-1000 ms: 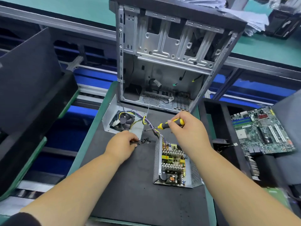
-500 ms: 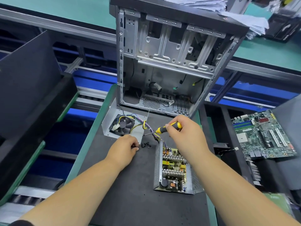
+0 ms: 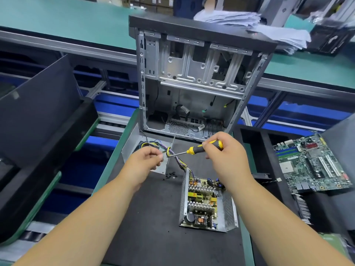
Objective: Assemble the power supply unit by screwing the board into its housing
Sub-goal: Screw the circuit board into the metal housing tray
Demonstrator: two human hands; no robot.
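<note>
The power supply board point(image 3: 201, 200) sits inside its open metal housing point(image 3: 228, 210) on the black mat. A bundle of coloured wires point(image 3: 180, 162) runs from it to the housing cover point(image 3: 128, 146) at the back left. A few black screws point(image 3: 171, 175) lie on the mat between them. My right hand point(image 3: 224, 160) grips a yellow-and-black screwdriver point(image 3: 199, 149), its tip pointing left. My left hand point(image 3: 146, 162) is raised above the mat with thumb and fingers pinched together at the screwdriver's tip; what they pinch is too small to see.
An open computer case point(image 3: 194, 77) stands upright at the mat's far edge. A green motherboard point(image 3: 311, 164) lies on a black tray to the right. A dark panel point(image 3: 38, 112) leans at the left. Papers point(image 3: 249, 22) lie on top of the case.
My left hand has lifted off the screw pile and risen to the screwdriver's tip. My right hand has swung the screwdriver up and left to meet it. The camera has tilted slightly.
</note>
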